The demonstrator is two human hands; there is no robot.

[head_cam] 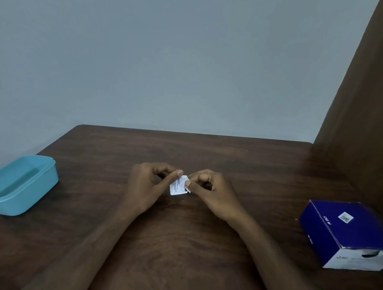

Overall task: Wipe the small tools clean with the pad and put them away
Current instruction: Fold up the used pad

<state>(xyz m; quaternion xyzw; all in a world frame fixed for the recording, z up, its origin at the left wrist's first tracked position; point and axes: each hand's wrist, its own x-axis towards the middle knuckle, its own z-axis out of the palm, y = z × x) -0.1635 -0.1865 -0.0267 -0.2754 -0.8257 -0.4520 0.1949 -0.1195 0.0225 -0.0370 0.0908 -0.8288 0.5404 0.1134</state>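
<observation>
Dim, flat, bluish light with soft faint shadows; slightly soft focus, wide-angle bending toward the edges.

The blue box (347, 234) reads "BD".

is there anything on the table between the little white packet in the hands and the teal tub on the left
Nothing visible: only bare dark wooden table lies between the small white packet, pinched by both hands, and the open teal plastic tub.
</observation>
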